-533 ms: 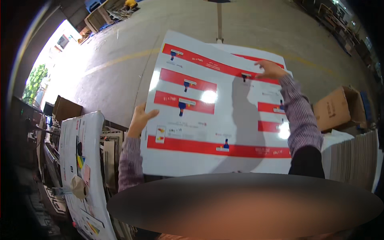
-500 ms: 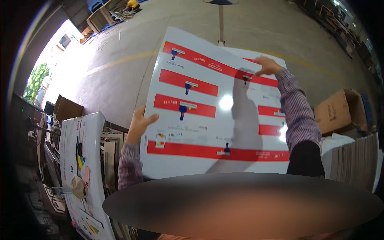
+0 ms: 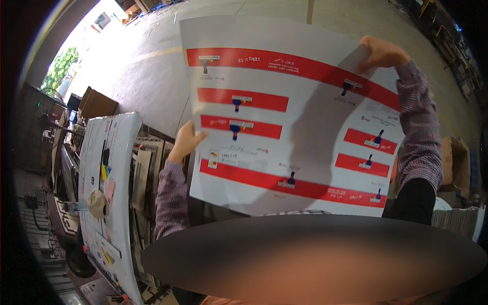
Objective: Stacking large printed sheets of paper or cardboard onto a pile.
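Note:
A large white printed sheet with red bands and small blue pictures spans the middle of the view. My left hand grips its left edge, thumb on the printed face and fingers behind. On the far right edge my right hand is closed, its fingertips bent over the sheet. The sheet bows slightly between the two hands, and a dark shadow falls across its printed face. A dark blurred oval covers the lower part of the view and hides what lies beneath.
A white-topped table stands at the left, with a beige round object on it. Brown cartons stand at the left and right. A stack of sheets is at the lower right. Concrete floor stretches beyond.
The sheet has been lifted off the pile beneath it and moved to the right. My right hand has risen outward with its far edge; my left hand keeps its grip.

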A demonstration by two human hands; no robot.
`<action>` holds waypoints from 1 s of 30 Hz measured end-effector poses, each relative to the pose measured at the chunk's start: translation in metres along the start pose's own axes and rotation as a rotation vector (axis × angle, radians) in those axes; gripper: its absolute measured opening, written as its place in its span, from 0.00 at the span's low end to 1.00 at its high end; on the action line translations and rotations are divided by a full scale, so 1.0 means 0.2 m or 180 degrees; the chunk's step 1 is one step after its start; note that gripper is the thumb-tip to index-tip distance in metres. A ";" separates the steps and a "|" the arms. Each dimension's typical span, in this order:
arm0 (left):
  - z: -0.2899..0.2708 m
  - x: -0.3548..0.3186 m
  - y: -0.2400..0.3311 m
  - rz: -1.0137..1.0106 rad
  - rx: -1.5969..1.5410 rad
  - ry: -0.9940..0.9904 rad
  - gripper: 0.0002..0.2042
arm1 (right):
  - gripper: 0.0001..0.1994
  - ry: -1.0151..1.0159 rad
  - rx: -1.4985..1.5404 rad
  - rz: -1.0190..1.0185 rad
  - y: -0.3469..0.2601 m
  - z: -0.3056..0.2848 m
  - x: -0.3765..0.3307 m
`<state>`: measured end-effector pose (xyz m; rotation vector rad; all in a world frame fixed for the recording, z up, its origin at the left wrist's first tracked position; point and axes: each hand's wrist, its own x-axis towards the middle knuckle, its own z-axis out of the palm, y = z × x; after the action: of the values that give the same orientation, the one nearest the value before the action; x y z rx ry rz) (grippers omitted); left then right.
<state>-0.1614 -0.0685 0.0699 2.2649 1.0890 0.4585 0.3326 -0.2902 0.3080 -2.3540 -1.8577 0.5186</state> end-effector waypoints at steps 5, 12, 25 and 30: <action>-0.29 0.30 0.57 0.1173 -0.0013 0.1231 0.11 | 0.14 0.0951 -0.0313 -0.1133 -0.25 0.42 -0.25; 0.04 0.68 1.44 0.3723 0.3337 0.0569 0.18 | 0.39 0.1998 -0.0495 -0.0037 -0.73 1.05 -0.63; 0.62 0.37 0.97 0.0689 0.0953 -0.1751 0.24 | 0.27 0.0437 -0.0177 0.0269 -0.39 0.83 -0.64; 0.70 0.32 0.87 0.0994 0.0982 -0.1139 0.25 | 0.36 0.0035 -0.0002 0.1519 -0.06 1.11 -0.33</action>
<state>0.0550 -0.1549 0.0754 2.6697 0.6621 -0.0067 0.2367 -0.3801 0.1163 -2.7951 -1.2781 0.5386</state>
